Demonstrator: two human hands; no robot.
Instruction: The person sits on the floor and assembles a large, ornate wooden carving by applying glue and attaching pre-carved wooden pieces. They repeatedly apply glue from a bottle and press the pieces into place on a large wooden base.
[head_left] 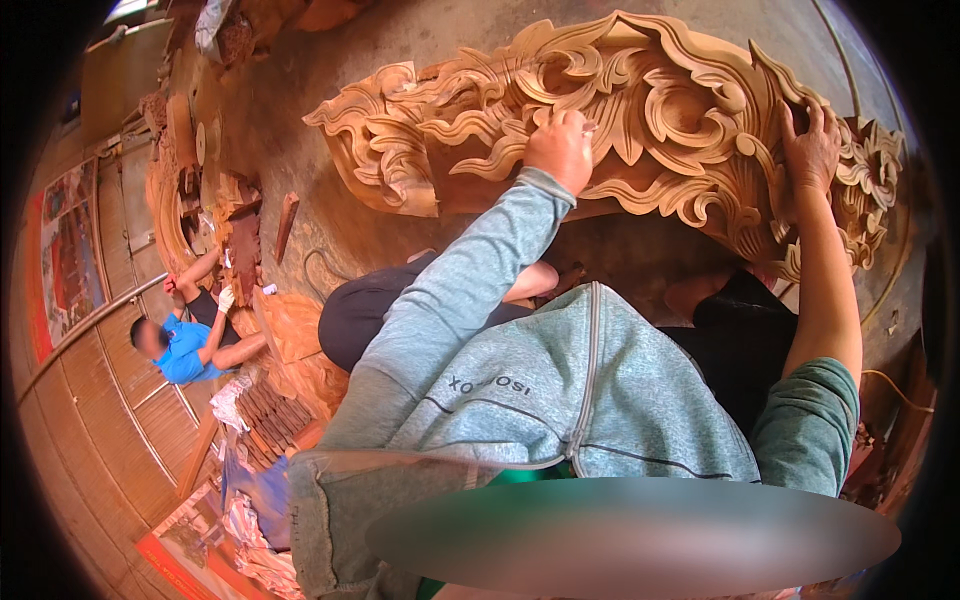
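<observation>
A large carved wooden panel (690, 110) with leafy scrolls and curls spans the upper part of the view in front of me. My left hand (562, 150) is closed in a fist over the middle-left of the carving. A small pale bit shows beside its fingers, too little to name. Toward the right end, my right hand (812, 150) has its fingers bent over the panel's upper edge and grips it. The left forearm is sleeved in grey-blue, while the right one is bare below a pushed-up sleeve.
To the left sits a co-worker in a blue shirt (190, 345), wearing a white glove and holding a long rod. Carved wood pieces (240, 235) and a stack of brown slats (275, 425) lie near there. A cable (905, 400) runs at the right.
</observation>
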